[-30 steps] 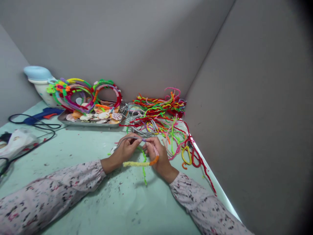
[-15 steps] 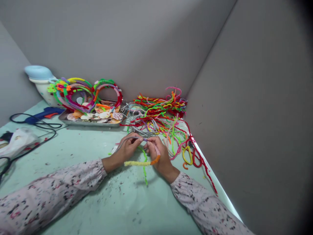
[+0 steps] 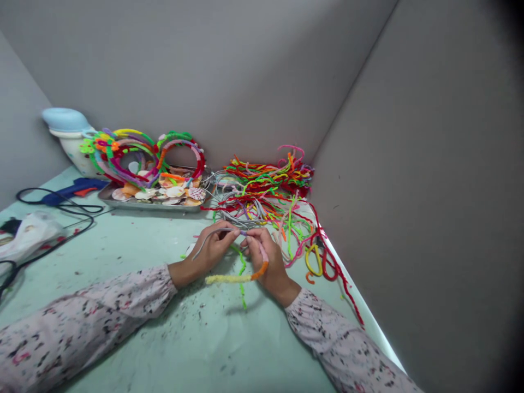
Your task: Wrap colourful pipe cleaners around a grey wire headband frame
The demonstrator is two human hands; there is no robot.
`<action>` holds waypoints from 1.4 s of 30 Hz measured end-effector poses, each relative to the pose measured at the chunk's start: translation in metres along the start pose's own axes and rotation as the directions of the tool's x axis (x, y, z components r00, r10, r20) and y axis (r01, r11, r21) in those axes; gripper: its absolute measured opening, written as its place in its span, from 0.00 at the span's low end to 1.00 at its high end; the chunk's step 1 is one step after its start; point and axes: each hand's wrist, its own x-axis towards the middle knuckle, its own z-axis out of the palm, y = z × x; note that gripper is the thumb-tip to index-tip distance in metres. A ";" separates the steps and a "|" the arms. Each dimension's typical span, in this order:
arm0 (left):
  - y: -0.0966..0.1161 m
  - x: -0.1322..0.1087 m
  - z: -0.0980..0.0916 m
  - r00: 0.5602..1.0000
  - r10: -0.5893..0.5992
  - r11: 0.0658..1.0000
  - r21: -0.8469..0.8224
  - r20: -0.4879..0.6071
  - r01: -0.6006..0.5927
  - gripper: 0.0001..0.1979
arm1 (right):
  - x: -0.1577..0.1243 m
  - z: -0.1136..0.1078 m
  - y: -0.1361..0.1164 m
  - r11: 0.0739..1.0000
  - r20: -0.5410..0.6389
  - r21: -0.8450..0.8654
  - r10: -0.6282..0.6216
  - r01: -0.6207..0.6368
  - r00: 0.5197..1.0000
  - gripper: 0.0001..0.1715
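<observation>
My left hand (image 3: 208,252) and my right hand (image 3: 268,261) meet above the green table (image 3: 135,245), both pinched on a thin grey headband (image 3: 207,237). The part of the band at my right hand is wrapped in purple, pink, orange and yellow pipe cleaner (image 3: 229,278), whose yellow end sticks out to the left under my hands. A loose green pipe cleaner (image 3: 241,273) lies under them. Just behind my hands is a heap of coloured pipe cleaners (image 3: 266,188) mixed with bare grey headbands (image 3: 241,210).
A metal tray (image 3: 135,205) with shells and several wrapped headbands (image 3: 139,155) stands at the back left. A blue glue gun (image 3: 69,191) with black cable (image 3: 57,218), a white bag (image 3: 28,237) and a white-and-blue pot (image 3: 67,131) are left. Grey walls close in behind and right.
Nearly nothing has moved; the yellow end of the pipe cleaner has dipped slightly lower while both hands stay pinched on the headband.
</observation>
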 end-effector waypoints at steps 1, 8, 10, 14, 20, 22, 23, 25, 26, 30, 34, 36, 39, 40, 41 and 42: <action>0.000 0.000 0.000 1.000 0.023 1.000 0.013 -0.010 -0.022 0.12 | 0.000 0.000 0.000 1.000 -0.007 -0.002 0.002 -0.002 1.000 0.09; 0.005 0.001 -0.002 0.994 0.100 0.995 0.032 -0.049 -0.098 0.10 | -0.001 0.002 0.003 1.000 -0.012 0.006 0.004 -0.004 1.000 0.08; 0.006 0.001 -0.002 0.997 0.066 0.997 0.029 -0.049 -0.065 0.10 | -0.001 0.002 0.003 1.000 -0.008 -0.006 0.004 -0.004 1.000 0.08; 0.006 0.002 -0.001 0.999 -0.005 1.000 0.007 -0.046 0.006 0.11 | 0.000 0.001 0.003 1.000 -0.001 -0.017 0.000 0.000 1.000 0.09; 0.006 0.003 -0.001 1.000 0.023 1.000 0.019 -0.018 -0.022 0.12 | 0.000 0.000 0.003 1.000 -0.024 0.014 0.004 -0.004 1.000 0.08; 0.008 0.003 -0.002 0.999 0.036 0.999 0.017 -0.022 -0.036 0.12 | 0.000 0.001 0.004 1.000 -0.029 0.010 0.000 0.000 1.000 0.08; 0.008 0.003 -0.003 0.999 0.038 0.999 0.012 -0.025 -0.037 0.12 | 0.000 0.001 0.004 1.000 -0.027 0.003 -0.005 0.005 1.000 0.08; 0.010 0.003 -0.003 0.999 0.028 1.000 0.004 -0.024 -0.028 0.12 | -0.001 0.001 0.004 1.000 -0.018 -0.009 -0.017 0.017 1.000 0.09; 0.010 0.003 -0.003 1.000 0.016 1.000 0.001 -0.022 -0.016 0.12 | -0.001 0.000 0.004 1.000 -0.014 -0.015 -0.022 0.021 1.000 0.09; 0.011 0.004 -0.002 0.999 -0.040 0.999 -0.022 -0.023 0.040 0.12 | -0.001 0.000 0.003 1.000 -0.012 -0.027 -0.014 0.013 1.000 0.09; 0.011 0.006 -0.002 0.998 -0.055 0.997 -0.054 0.007 0.056 0.13 | 0.000 0.001 0.006 1.000 -0.034 0.002 -0.007 0.007 0.999 0.09; 0.011 0.006 -0.002 0.998 -0.059 0.997 -0.053 0.020 0.060 0.12 | 0.000 0.003 0.007 1.000 -0.035 0.014 -0.009 0.010 0.999 0.09; 0.010 0.005 -0.002 0.997 -0.071 0.996 -0.056 0.018 0.072 0.12 | -0.001 0.004 0.008 1.000 -0.028 0.018 -0.011 0.011 1.000 0.10; 0.010 0.005 -0.003 0.997 -0.074 0.996 -0.056 0.020 0.075 0.12 | -0.001 0.004 0.008 1.000 -0.020 0.015 -0.009 0.009 1.000 0.10; 0.010 0.005 -0.003 0.997 -0.076 0.996 -0.053 0.023 0.077 0.12 | -0.002 0.003 0.009 1.000 -0.013 0.013 -0.005 0.006 1.000 0.10; 0.009 0.005 -0.003 0.997 -0.077 0.996 -0.046 0.028 0.078 0.12 | -0.002 0.003 0.009 1.000 -0.006 0.015 -0.001 0.001 1.000 0.10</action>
